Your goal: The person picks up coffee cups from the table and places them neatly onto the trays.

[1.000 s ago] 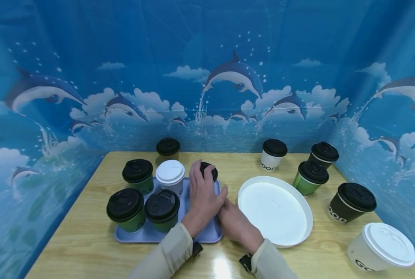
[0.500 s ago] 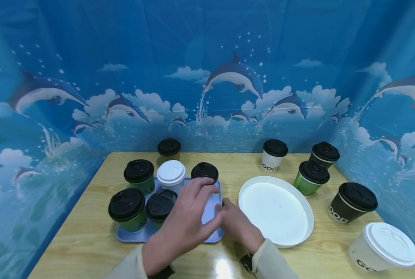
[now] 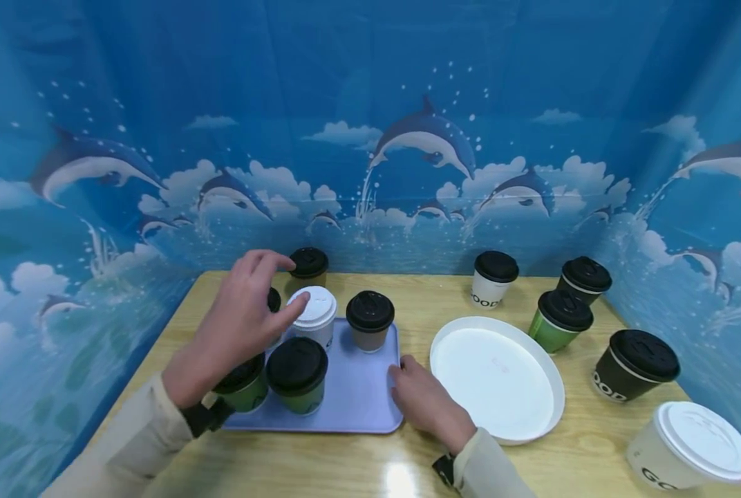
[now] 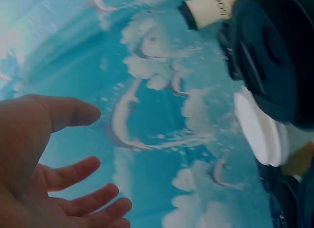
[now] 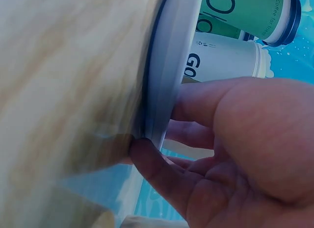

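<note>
My left hand (image 3: 233, 321) is raised over the left side of the lilac tray (image 3: 364, 398), fingers spread and holding nothing. Palm and fingers show bare in the left wrist view. Below it, a front-left green cup (image 3: 249, 394) and a back-left black lid (image 3: 274, 299) are partly hidden. Also on the tray are another green cup with a black lid (image 3: 297, 373), a white-lidded cup (image 3: 314, 308) and a brown cup with a black lid (image 3: 370, 319). My right hand (image 3: 429, 404) pinches the tray's right rim (image 5: 171, 56), thumb and fingers on either side of it.
A round white tray (image 3: 556, 387) lies right of my right hand. Behind the lilac tray stands a black-lidded brown cup (image 3: 309, 266). Along the right side are a white cup (image 3: 493, 280), a green cup (image 3: 557, 325), dark cups (image 3: 634, 366) and a large white-lidded cup (image 3: 688, 443).
My left hand has left the brown cup at the tray's back right and moved left and up over the left-hand cups. The right hand stays at the tray's rim.
</note>
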`<state>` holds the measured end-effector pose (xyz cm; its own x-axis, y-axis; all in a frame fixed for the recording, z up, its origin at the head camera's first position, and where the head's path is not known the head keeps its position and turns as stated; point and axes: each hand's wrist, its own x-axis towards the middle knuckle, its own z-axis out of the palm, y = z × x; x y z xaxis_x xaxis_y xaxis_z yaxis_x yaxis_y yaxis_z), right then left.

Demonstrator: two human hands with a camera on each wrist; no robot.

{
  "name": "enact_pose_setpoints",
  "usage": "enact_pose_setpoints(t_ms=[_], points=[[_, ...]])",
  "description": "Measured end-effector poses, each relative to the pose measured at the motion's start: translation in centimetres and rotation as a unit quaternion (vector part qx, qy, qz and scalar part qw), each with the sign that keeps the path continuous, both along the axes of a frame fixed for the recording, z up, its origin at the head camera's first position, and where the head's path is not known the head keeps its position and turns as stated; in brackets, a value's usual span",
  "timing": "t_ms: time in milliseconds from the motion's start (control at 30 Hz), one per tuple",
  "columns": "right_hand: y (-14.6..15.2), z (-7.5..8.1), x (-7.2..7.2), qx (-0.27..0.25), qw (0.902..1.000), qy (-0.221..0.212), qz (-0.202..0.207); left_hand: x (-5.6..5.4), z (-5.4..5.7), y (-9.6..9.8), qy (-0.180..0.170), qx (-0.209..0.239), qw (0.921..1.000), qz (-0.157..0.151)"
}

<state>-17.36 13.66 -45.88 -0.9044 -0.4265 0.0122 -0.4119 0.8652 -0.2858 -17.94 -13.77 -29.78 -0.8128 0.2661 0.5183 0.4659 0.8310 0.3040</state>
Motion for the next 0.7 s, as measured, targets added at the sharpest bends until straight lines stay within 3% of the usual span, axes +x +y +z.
enact_pose_setpoints(t_ms=[133, 367, 533, 700], points=[[0.1, -0.2, 0.1, -0.003, 1.0000, 0.008, -0.001, -2.9, 0.1, -0.2, -0.076, -0.010, 0.9968, 0.024], [-0.1, -0.4, 0.1, 0.004, 0.9993, 0.035, 0.015, -7.8, 0.6, -0.4, -0.191, -0.013, 0.9805, 0.046], [-0.1, -0.3, 0.1, 0.011, 0.9994, 0.030, 0.012, -11.1, 0.8, -0.4, -0.241, -0.039, 0.9686, 0.047], [0.0, -0.3, 0.0, 0.011, 0.9992, 0.037, 0.011, -14.2, 0.7, 0.0, -0.266, -0.067, 0.9604, 0.046]])
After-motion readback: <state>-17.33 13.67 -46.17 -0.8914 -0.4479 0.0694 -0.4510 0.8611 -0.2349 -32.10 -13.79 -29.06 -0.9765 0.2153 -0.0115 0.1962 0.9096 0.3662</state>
